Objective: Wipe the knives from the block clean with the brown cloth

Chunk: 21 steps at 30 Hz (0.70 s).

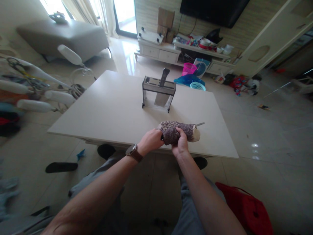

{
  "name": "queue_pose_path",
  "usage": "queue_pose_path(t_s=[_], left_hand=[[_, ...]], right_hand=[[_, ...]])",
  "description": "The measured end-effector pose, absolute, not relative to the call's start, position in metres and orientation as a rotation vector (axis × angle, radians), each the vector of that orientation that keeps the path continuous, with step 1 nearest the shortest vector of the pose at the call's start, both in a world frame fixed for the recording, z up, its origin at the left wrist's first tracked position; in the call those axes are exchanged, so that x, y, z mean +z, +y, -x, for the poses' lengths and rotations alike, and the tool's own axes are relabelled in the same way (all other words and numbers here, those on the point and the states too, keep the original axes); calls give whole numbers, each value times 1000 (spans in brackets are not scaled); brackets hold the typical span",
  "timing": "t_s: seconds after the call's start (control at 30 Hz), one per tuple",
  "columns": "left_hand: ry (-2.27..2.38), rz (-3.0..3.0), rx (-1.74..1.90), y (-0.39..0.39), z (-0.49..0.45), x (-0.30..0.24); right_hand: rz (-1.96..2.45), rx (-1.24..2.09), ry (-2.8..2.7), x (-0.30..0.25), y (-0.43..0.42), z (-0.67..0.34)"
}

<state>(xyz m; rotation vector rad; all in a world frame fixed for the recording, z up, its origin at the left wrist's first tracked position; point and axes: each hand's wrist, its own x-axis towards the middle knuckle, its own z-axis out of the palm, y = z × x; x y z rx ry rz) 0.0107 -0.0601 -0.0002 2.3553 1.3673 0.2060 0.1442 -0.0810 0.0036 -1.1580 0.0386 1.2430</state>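
Observation:
My left hand [152,141] wears a watch at its wrist and is closed around the black handle of a knife. The knife's blade [201,124] runs along a fluffy brown cloth [168,132], and only its thin tip shows past the cloth's cream-coloured right end. My right hand [181,143] grips the cloth from below and the near side, its thumb on top. The cloth hides most of the blade. Beyond my hands a grey knife rack [158,85] stands on the white table [110,107], with one black-handled knife [165,75] upright in its top slot.
Past the table's far edge are a light blue basket [197,86], a pink basket [188,68] and a white TV cabinet [156,54] laden with objects. White lamp-like pieces [69,54] stand at the left. A red object [246,205] sits by my right leg.

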Motion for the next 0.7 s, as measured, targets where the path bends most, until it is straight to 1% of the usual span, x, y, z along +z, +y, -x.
queue_pose_path(t_s=[0.7], left_hand=[[1394,-2359,139,-61,-12,4]], right_hand=[[1174,1257,47,1,-81,-144]])
